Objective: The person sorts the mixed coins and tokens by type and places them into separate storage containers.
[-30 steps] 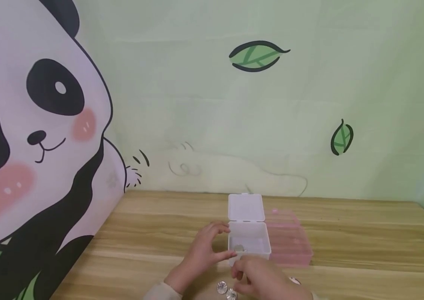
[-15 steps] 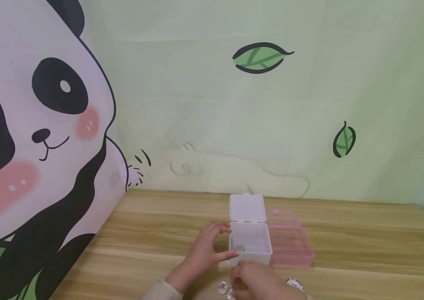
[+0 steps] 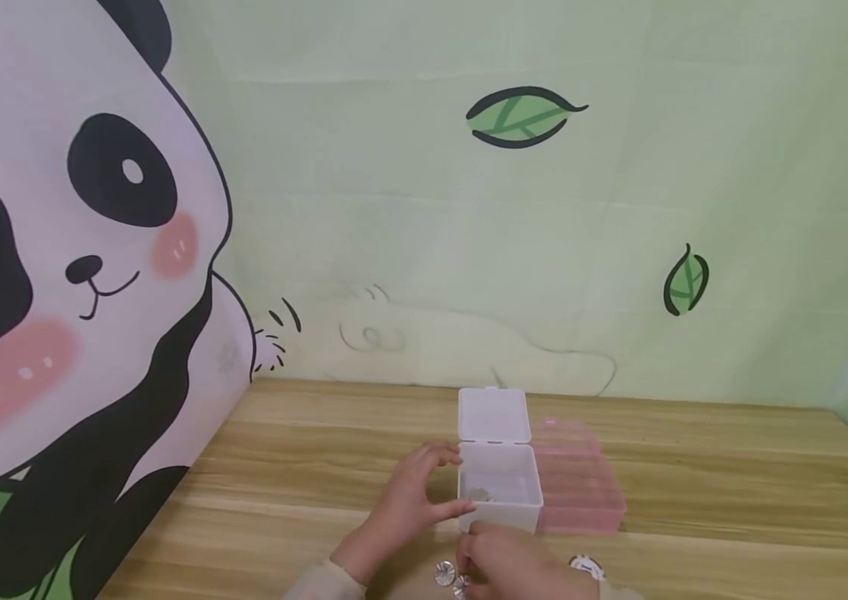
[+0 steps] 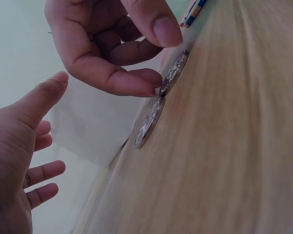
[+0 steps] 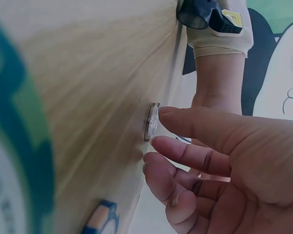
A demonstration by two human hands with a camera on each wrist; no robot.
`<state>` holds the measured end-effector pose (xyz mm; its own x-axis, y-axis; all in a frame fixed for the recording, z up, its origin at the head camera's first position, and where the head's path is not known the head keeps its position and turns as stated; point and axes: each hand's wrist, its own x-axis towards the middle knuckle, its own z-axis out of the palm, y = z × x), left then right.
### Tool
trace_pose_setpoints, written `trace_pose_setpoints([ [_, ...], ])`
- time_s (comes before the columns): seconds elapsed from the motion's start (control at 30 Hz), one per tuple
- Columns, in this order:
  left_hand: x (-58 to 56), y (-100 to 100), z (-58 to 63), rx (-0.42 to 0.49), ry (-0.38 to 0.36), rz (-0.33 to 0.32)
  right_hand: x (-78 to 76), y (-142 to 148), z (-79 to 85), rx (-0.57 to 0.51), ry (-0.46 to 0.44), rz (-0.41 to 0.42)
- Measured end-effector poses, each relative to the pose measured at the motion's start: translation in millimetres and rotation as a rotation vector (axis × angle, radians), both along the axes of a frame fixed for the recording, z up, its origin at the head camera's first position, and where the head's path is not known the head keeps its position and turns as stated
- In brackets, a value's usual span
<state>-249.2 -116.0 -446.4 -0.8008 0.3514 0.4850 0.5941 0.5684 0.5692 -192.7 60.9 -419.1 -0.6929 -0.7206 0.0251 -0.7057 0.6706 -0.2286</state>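
Note:
In the head view my left hand (image 3: 410,496) is at the left side of an open white plastic box (image 3: 502,514), thumb lying along the front rim, fingers at the far left corner. The left wrist view shows those fingers spread. My right hand (image 3: 517,560) reaches low in front of the box. Two patterned silver coins (image 4: 149,123) lie flat, edge to edge, on the table. In the right wrist view, thumb and index fingertips are right at one coin (image 5: 152,122); from the left wrist view the thumb (image 4: 167,32) is above it. Inside the box lies another coin (image 3: 479,494).
A translucent pink box (image 3: 581,487) stands right beside the white one, whose hinged lid (image 3: 494,415) is folded back. A poker chip (image 3: 587,568) lies on the wooden table (image 3: 731,492), right of my right hand. A panda-printed cloth (image 3: 424,208) rises behind the table.
My right hand has lowered slightly and shifted a little left at the coins, leaving more of the poker chip visible. The left hand stays at the white box.

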Motion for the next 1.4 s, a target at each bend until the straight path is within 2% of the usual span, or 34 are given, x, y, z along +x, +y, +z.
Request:
trace_pose_setpoints([
  [0.13, -0.2, 0.1, -1.3, -0.009, 0.005, -0.001, -1.4, -1.6, -2.1, 0.019, 0.022, 0.004],
  [0.6, 1.0, -0.1, -1.4, -0.024, -0.01, 0.003, -2.3, -4.2, -6.2, -0.018, -0.022, 0.04],
  [0.9, -1.5, 1.8, -0.9, -0.006, -0.012, -0.004, -2.8, -2.9, -5.3, 0.022, 0.027, 0.036],
  [1.07, -1.9, 1.7, -1.5, -0.003, -0.007, -0.002, -2.7, -3.4, -3.1, 0.002, 0.02, 0.044],
  [1.4, -1.2, 2.7, 0.0, -0.013, 0.012, 0.006, 1.0, -1.6, 1.5, -0.078, -0.109, -0.012],
])
